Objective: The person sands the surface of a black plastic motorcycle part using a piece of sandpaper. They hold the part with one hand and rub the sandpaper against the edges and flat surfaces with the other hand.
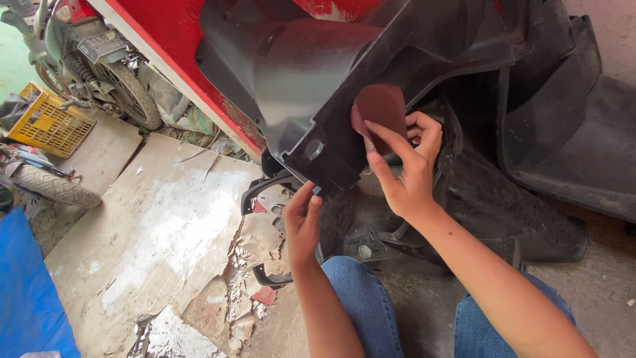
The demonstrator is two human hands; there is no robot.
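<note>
A large black plastic scooter body panel (pixel 331 79) slants across the upper middle of the view, dusted grey in places. My right hand (pixel 404 166) presses a dark red sheet of sandpaper (pixel 381 106) against the panel's lower edge, fingers spread over the sheet. My left hand (pixel 301 222) grips the panel's bottom corner from below, thumb on the near face. My knees in blue jeans (pixel 361 298) show at the bottom.
More black plastic panels (pixel 563 132) lie at right. A red panel edge (pixel 179 59) runs diagonally at upper left. A motorbike wheel (pixel 129 93), a yellow crate (pixel 50 122), a loose tyre (pixel 53 185), a blue sheet (pixel 26 292) and torn cardboard (pixel 152 238) cover the floor.
</note>
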